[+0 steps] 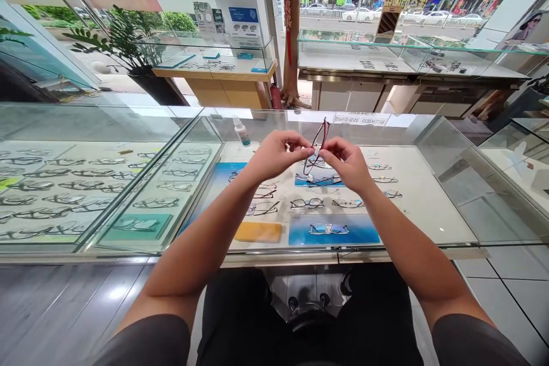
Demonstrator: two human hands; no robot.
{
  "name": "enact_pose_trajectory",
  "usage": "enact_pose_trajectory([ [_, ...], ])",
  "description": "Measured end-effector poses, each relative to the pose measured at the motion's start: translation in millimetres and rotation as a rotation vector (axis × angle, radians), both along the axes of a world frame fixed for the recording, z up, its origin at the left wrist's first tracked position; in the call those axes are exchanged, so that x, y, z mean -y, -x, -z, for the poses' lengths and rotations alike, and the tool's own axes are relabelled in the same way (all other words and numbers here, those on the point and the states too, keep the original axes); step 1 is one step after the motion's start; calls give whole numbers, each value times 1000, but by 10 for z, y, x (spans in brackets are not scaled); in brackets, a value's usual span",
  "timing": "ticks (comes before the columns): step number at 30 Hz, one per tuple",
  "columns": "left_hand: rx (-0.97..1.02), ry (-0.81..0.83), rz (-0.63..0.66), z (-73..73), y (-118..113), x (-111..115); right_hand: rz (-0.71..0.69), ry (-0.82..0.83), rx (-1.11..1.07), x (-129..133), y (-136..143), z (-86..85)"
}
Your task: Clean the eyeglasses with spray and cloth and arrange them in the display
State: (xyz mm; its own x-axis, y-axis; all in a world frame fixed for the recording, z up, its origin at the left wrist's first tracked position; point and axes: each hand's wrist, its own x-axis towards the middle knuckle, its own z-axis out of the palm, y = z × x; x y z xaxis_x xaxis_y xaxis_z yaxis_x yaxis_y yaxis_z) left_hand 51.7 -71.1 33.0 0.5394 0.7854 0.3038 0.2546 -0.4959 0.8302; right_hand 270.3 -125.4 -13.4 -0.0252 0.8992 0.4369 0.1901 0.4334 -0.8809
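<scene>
Between my two hands a pair of eyeglasses (323, 136) with thin dark and red rims is held up on edge above the glass counter. My left hand (281, 151) pinches it from the left, thumb and forefinger closed together. From the right, my right hand (348, 161) grips it near the middle with thumb and fingertips. Below the hands, inside the case, lie several more glasses, among them a dark-rimmed pair (307, 203). The fingers hide part of the held frame.
The glass display counter (446, 194) spans the front. A spray bottle (241, 131) stands at its back left. Nearer are an orange case (258, 232) and a blue display board (360, 235). More eyeglasses fill the left case. Further off are other showcases (343, 60) and a potted plant (128, 46).
</scene>
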Motion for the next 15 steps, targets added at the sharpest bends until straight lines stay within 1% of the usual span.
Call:
enact_pose_trajectory([
  [2, 28, -32, -4, -13, 7, -20, -9, 3, 25, -12, -25, -21],
  [4, 76, -50, -32, -26, 45, -15, 2, -12, 99, 53, 3, -50],
  [6, 129, -51, -65, -50, 119, 16, 12, -48, 277, 242, 128, -41],
  [7, 150, -49, -79, -66, 169, 39, 7, -75, 413, 387, 229, -6],
  [9, 173, -44, -104, -103, 285, 91, -101, -128, 777, 735, 478, 135],
  [11, 185, -44, -126, -138, 401, 138, -140, -215, 1099, 1066, 716, 341],
  [13, 210, -51, -145, -162, 493, 162, -106, -244, 1284, 1275, 866, 533],
  [15, 241, -60, -161, -174, 553, 159, -73, -251, 1364, 1327, 906, 650],
])
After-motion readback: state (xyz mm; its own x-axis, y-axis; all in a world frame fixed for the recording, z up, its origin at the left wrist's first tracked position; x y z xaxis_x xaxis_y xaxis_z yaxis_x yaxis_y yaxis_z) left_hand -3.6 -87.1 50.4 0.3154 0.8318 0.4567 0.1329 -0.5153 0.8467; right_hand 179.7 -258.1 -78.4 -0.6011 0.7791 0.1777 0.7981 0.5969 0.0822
